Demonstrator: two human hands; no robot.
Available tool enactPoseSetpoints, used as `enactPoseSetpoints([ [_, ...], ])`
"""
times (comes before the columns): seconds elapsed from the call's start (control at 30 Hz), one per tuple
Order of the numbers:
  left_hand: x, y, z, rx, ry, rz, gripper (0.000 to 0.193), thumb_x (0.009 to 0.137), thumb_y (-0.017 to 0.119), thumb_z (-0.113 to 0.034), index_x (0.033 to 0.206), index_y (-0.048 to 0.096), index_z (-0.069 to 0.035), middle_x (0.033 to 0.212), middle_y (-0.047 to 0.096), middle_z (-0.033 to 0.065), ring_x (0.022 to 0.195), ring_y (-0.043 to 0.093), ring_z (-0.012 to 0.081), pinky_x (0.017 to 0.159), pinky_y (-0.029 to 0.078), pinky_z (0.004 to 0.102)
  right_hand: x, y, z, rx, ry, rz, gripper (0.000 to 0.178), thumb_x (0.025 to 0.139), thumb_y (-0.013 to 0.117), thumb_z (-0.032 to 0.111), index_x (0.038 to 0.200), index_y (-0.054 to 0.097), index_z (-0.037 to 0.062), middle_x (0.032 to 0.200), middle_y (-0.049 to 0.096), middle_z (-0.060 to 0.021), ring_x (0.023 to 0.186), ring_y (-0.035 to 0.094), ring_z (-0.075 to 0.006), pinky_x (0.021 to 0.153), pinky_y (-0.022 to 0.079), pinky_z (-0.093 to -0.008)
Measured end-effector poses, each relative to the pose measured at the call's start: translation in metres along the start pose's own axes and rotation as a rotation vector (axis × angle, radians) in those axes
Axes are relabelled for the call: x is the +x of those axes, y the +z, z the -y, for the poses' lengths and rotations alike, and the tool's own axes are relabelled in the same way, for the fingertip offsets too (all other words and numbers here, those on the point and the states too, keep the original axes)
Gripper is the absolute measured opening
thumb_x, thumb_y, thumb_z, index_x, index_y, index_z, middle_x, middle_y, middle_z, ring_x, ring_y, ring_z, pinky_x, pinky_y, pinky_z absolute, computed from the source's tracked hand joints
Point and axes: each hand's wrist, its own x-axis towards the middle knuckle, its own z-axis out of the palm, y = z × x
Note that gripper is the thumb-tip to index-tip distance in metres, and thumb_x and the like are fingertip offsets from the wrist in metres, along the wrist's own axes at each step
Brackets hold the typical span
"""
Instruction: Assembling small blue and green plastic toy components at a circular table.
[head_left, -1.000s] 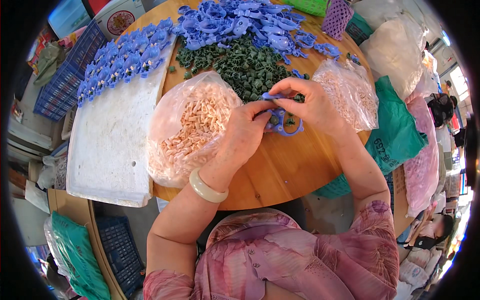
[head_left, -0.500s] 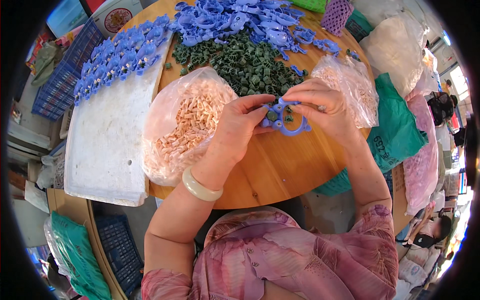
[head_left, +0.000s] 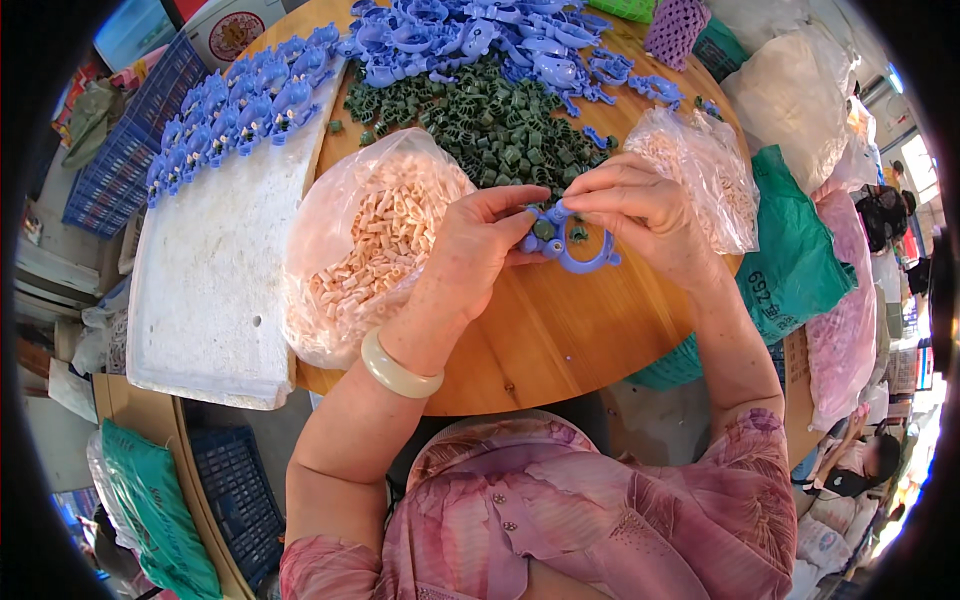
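Over the near part of the round table, my left hand [head_left: 478, 232] grips a blue plastic part [head_left: 592, 268] by its left side, thumb and fingers pressed together. The part has an open ring at its right end and a dark green piece [head_left: 545, 229] set in its body. My right hand [head_left: 645, 205] is closed in a pinch at the part's upper edge. Its fingertips cover whatever small bit lies there. Just beyond both hands spreads a pile of dark green plastic pieces [head_left: 500, 125], with a heap of blue plastic parts [head_left: 470, 40] behind it.
A clear bag of peach-coloured tubular pieces [head_left: 375, 240] lies left of my hands; another clear bag [head_left: 695, 175] lies right. On the white board [head_left: 215, 290], blue assemblies [head_left: 240, 115] stand in rows. A green sack [head_left: 795, 250] hangs by the table's right edge.
My right fingertips have shifted slightly left and tightened at the part's upper edge. The ring shows a little more freely beneath them. My left hand keeps its hold.
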Motion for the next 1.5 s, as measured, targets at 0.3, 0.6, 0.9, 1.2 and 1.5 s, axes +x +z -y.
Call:
enactPoseSetpoints([
  [0.3,0.001,-0.001,0.004,0.014,0.008,-0.012,0.025,0.087,0.051,-0.004,0.111,0.057,0.002,0.091,0.064,0.0083,0.079,0.063,0.0141,0.069,0.055,0.0276,-0.001,0.002,0.001,-0.144,-0.079,0.021,0.018,0.076,0.065,0.005,0.093,0.069,0.0113,0.09,0.064,-0.001,0.081,0.055,-0.0211,0.071,0.046,-0.0324],
  [0.6,0.002,0.0,0.005,0.068,0.012,-0.032,0.025,0.086,0.054,-0.004,0.111,0.057,0.002,0.083,0.061,0.0058,0.072,0.061,0.0131,0.064,0.054,0.0256,-0.004,0.007,0.001,-0.017,0.044,0.019,0.017,0.074,0.066,0.004,0.091,0.067,0.0063,0.088,0.065,-0.0045,0.083,0.06,-0.0217,0.075,0.046,-0.0323],
  [0.9,0.001,0.001,0.007,0.157,0.047,-0.068,0.026,0.086,0.052,-0.003,0.111,0.057,0.002,0.081,0.061,0.0051,0.07,0.061,0.0113,0.061,0.052,0.0235,-0.003,0.01,-0.001,-0.148,-0.048,0.011,0.021,0.069,0.068,0.005,0.09,0.066,0.0066,0.084,0.066,-0.0054,0.078,0.06,-0.0239,0.072,0.046,-0.0343],
  [1.2,0.002,0.003,0.016,0.296,0.172,-0.097,0.027,0.084,0.052,0.001,0.11,0.059,0.001,0.079,0.06,0.0045,0.067,0.057,0.0088,0.059,0.047,0.0211,-0.006,0.013,0.004,-0.268,-0.064,0.044,0.024,0.066,0.069,0.002,0.088,0.065,0.0077,0.084,0.064,-0.0049,0.078,0.059,-0.0243,0.069,0.048,-0.0346],
  [1.5,0.008,-0.001,0.024,0.343,0.259,-0.111,0.026,0.082,0.054,0.0,0.107,0.059,0.002,0.076,0.06,0.0069,0.064,0.056,0.0102,0.056,0.045,0.0245,-0.007,0.015,0.002,-0.178,-0.008,-0.003,0.021,0.066,0.068,0.001,0.087,0.063,0.0064,0.084,0.058,-0.0058,0.08,0.057,-0.025,0.069,0.048,-0.0339],
])
